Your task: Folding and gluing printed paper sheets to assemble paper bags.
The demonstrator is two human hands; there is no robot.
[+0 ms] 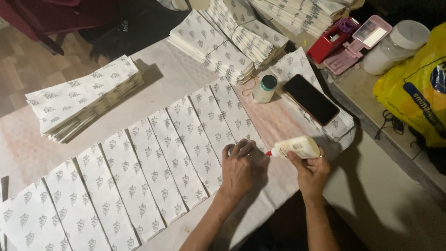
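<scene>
Nearest the viewer, left hand [238, 163] presses flat, fingers spread, on the last printed paper strip [241, 128]; right hand [312, 171] clasps a glue bottle [297, 147], red nozzle beside the left fingertips. Beyond: small capped bottle [264, 89], phone [311, 99].

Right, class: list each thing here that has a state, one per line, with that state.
Glue bottle: tipped sideways in the right hand, nozzle at the paper.
Left hand: flat on the paper strips.
Small jar: upright, capped.
Phone: screen dark.
Pink case: open.

dark phone screen [311, 99] on paper stack; yellow printed bag [418, 88] far right; labelled glue bottle [297, 147] in right hand [312, 173].
</scene>
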